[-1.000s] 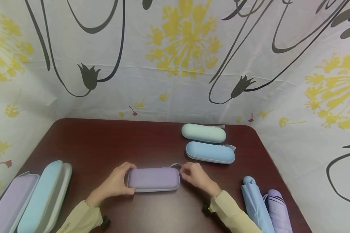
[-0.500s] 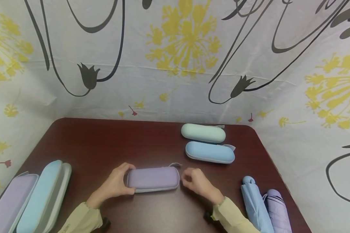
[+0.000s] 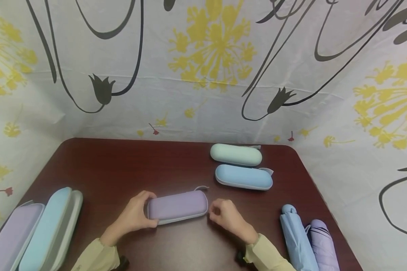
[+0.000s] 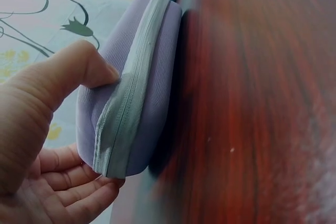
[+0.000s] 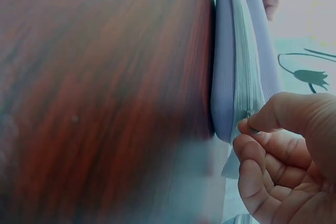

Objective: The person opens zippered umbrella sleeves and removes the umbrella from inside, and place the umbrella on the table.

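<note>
A purple zip case (image 3: 178,206) lies slightly slanted near the middle of the table. My left hand (image 3: 133,216) holds its left end, the thumb on the near side and fingers behind. In the left wrist view the pale grey zipper (image 4: 137,77) runs shut along the side. My right hand (image 3: 231,218) is at the case's right end. In the right wrist view its thumb and index finger pinch the small metal zipper pull (image 5: 250,114), close to that end. A grey strap loop (image 3: 201,187) sticks out at the far right corner.
Pale green (image 3: 236,154) and blue (image 3: 243,177) zip cases lie at the back right. A blue folded umbrella (image 3: 297,237) and a purple one (image 3: 323,241) are at the right. Larger purple (image 3: 16,235), light blue (image 3: 47,227) and whitish (image 3: 69,226) cases stand along the left edge.
My right hand has moved from the strap at the far corner down to the case's near right end. The case's right end has turned slightly away from me; the left hand keeps its hold.
</note>
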The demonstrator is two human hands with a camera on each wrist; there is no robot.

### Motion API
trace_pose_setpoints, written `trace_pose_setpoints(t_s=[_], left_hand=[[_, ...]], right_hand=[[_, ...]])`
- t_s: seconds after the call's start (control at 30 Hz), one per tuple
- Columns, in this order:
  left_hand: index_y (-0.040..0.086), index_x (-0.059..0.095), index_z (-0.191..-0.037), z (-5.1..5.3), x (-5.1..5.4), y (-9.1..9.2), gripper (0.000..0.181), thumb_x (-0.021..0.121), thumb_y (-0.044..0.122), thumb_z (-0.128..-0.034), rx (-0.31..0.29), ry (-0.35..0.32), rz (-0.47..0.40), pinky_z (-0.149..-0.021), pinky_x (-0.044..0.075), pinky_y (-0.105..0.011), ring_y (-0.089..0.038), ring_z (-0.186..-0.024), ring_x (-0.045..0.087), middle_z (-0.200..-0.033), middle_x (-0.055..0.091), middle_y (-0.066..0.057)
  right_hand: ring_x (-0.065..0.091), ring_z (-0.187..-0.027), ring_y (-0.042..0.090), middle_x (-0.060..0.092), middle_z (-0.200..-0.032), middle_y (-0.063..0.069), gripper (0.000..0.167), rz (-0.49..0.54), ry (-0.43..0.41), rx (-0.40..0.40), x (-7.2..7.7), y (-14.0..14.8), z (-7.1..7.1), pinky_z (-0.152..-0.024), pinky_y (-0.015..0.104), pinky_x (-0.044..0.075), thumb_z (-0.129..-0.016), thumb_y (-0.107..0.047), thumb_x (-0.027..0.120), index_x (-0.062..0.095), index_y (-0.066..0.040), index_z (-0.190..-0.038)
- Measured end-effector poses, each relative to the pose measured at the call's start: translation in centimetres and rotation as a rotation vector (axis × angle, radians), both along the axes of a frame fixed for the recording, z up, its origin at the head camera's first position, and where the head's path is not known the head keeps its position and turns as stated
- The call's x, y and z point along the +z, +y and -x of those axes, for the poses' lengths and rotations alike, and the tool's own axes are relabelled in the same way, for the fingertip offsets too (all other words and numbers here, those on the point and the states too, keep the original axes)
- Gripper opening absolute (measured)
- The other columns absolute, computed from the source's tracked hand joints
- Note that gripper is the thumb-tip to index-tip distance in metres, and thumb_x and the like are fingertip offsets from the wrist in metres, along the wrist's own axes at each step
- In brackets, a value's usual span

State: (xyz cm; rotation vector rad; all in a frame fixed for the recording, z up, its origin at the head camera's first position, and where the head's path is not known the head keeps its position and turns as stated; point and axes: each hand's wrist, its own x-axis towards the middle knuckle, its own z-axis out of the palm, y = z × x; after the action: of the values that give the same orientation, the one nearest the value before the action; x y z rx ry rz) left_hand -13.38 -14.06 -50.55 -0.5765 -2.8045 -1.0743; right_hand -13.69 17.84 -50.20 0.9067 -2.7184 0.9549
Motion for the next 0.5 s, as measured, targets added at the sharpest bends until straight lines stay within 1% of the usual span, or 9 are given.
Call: trace_pose_setpoints(t_s=[0.17, 0.27, 0.37, 0.5], left_hand=[[0.004, 0.060, -0.100, -0.4, -0.1, 0.3, 0.061, 0.083, 0.022, -0.0471, 0.039, 0.005, -0.010, -0.067, 0.047, -0.030, -0.014, -0.078, 0.052, -0.093, 0.057, 0.000], [0.003, 0.060, -0.100, -0.8, -0.1, 0.6, 0.062, 0.083, 0.022, -0.0458, 0.072, -0.001, -0.011, -0.066, 0.047, -0.030, -0.014, -0.077, 0.052, -0.093, 0.057, -0.001], [0.003, 0.060, -0.100, -1.1, 0.1, 0.9, 0.062, 0.083, 0.021, -0.0455, 0.102, -0.004, -0.010, -0.066, 0.047, -0.031, -0.015, -0.078, 0.052, -0.093, 0.057, -0.002], [0.002, 0.060, -0.100, -1.5, 0.2, 1.2, 0.062, 0.082, 0.022, -0.0459, 0.139, 0.003, 0.001, -0.068, 0.048, -0.033, -0.017, -0.080, 0.054, -0.093, 0.058, -0.003]], right_hand=[[0.048, -0.060, 0.002, 0.051, -0.064, -0.009, 0.018, -0.002, 0.004, -0.032, 0.1, -0.3, -0.3, -0.054, 0.016, 0.042, -0.066, 0.002, 0.067, 0.058, -0.014, -0.066], [0.048, -0.060, 0.002, 0.051, -0.063, -0.008, 0.017, -0.003, 0.000, -0.042, 0.1, -0.5, -0.5, -0.054, 0.016, 0.042, -0.066, 0.001, 0.067, 0.058, -0.014, -0.066], [0.048, -0.059, 0.002, 0.051, -0.062, -0.008, 0.018, 0.003, -0.002, -0.051, 0.1, -0.7, -0.6, -0.054, 0.015, 0.042, -0.065, 0.001, 0.067, 0.058, -0.014, -0.065], [0.050, -0.059, 0.001, 0.053, -0.063, -0.009, 0.018, 0.026, -0.010, -0.043, 0.1, -1.1, -0.7, -0.054, 0.015, 0.042, -0.066, 0.002, 0.067, 0.058, -0.014, -0.065]])
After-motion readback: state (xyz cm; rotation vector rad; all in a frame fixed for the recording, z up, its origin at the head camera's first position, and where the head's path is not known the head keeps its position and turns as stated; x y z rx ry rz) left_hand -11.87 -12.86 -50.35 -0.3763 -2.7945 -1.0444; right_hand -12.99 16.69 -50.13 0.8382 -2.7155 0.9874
